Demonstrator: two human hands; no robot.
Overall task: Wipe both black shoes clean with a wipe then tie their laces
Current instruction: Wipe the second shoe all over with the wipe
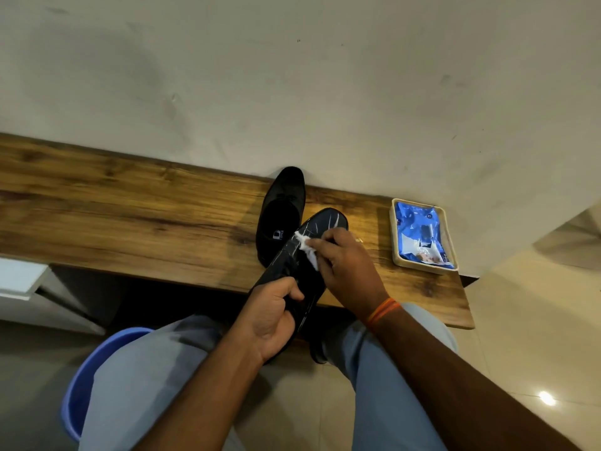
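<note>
Left hand: the left hand (271, 315) is closed around the heel end of the held shoe (304, 268), thumb on top, fingers wrapped beneath, just above the person's knees.
Right hand: the right hand (346, 266) pinches a crumpled white wipe (307, 247) and presses it on the shoe's sole; an orange thread band (383, 312) circles that wrist.
Held shoe: black, turned sole-up, tilted, its heel in the left hand and its toe over the counter (130, 216); pale streaks mark the front of the sole.
Held shoe axis: long axis runs from near-left to far-right, toe pointing away from the person.
Second shoe: the other black shoe (281, 213) stands upright on the counter just beyond and left of the held one, opening up, a white label visible on its insole; the held shoe overlaps its near edge in this view.
Second shoe axis: toe points away, touching or nearly touching the wall (292, 76); I cannot tell which.
Laces: too dark to make out clearly.
Wipe pack: a blue wipe pack (421, 236) lies in a cream tray (395, 252) at the counter's right end, well apart from the hands.
Near ground: grey trousers (146, 379), a blue bucket (81, 385) at the left leg, pale tiled floor (520, 369).
Surface: wood-grain counter set against a scuffed off-white wall.
</note>
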